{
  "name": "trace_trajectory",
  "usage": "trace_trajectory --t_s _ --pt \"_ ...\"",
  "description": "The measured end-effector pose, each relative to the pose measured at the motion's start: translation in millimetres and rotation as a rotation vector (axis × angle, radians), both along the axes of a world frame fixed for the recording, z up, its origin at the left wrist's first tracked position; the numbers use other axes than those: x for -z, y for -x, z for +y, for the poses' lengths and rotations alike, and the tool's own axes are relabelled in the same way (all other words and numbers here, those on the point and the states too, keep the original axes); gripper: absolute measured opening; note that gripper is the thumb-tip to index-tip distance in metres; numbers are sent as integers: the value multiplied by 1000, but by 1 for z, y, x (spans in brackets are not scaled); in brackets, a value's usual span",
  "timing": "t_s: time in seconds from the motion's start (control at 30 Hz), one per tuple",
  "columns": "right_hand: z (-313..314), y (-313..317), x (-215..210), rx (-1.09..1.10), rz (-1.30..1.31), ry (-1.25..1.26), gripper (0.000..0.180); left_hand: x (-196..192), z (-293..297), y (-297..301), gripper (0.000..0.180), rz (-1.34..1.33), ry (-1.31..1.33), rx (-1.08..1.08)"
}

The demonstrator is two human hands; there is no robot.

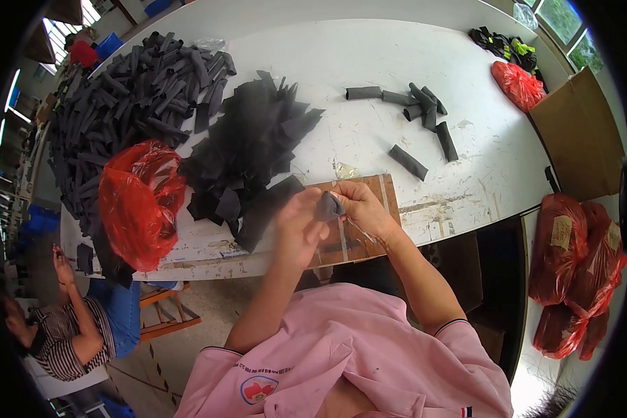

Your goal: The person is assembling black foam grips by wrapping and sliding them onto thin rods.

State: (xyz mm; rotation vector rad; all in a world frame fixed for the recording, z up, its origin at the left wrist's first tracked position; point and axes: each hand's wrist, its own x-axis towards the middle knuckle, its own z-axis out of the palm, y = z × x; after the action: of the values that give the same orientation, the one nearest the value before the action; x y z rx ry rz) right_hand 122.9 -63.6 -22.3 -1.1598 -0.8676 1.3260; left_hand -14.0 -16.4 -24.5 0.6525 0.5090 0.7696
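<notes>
My right hand (366,212) is closed on a small dark grey fabric tube (329,207), pinching it between thumb and fingers above a wooden board (386,191) at the table's near edge. A thin pale thread seems to hang below the fingers. Close to the tube's left side is my left hand (296,228), blurred by motion, its fingers apart; any contact with the tube is hard to make out. A heap of flat dark fabric pieces (247,139) lies just beyond and left of my left hand. Several finished-looking dark tubes (408,162) lie scattered at the far right.
On the far left is a big pile of dark fabric tubes (136,90), with a crumpled red plastic bag (143,209) in front. A cardboard box (582,132) and filled red bags (561,244) stand at right. At lower left sits another person (76,327).
</notes>
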Motion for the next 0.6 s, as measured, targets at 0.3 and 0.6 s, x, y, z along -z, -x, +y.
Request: trace_trajectory --t_s 0.3,0.6 --pt "-1 -7 15 -91 229 64 23 3 -1 3 25 -158 219 55" --pt "-17 -7 -17 319 -456 -326 38 -36 10 3 23 279 -916 -48"
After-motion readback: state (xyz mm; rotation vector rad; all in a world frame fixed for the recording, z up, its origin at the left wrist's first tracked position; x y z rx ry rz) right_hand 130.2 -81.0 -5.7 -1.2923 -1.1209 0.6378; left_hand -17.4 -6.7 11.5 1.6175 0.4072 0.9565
